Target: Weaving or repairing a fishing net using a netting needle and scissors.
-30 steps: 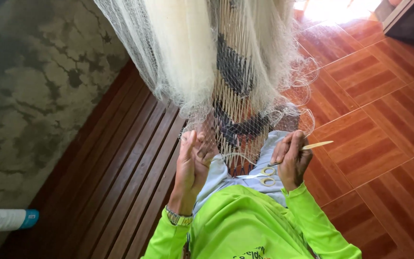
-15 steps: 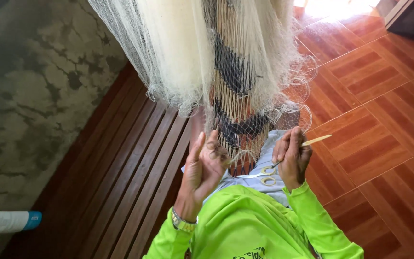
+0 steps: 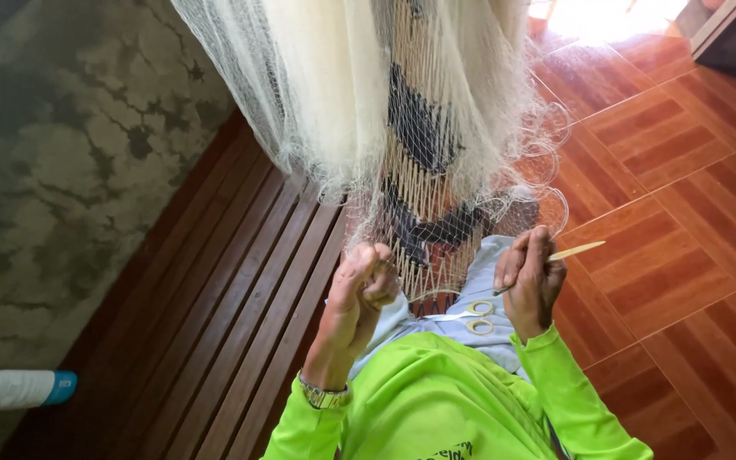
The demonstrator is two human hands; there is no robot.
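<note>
Floor + slat bench, seen from above

Wooden slat worktop [image 3: 240, 290] runs diagonally, dark brown boards w/ narrow gaps. To its left, mottled grey-green floor [image 3: 53, 170]; a white plastic bottle [image 3: 14, 389] w/ blue cap lies on its side there, near frame edge. To the right, glossy red-brown tile floor [image 3: 675, 255] w/ square pattern, sunlit at top.

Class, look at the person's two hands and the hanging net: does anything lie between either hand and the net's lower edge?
Nothing visible does. The left hand pinches the net at its lower edge; the right hand, holding a thin pale needle, is right beside the mesh.
</note>
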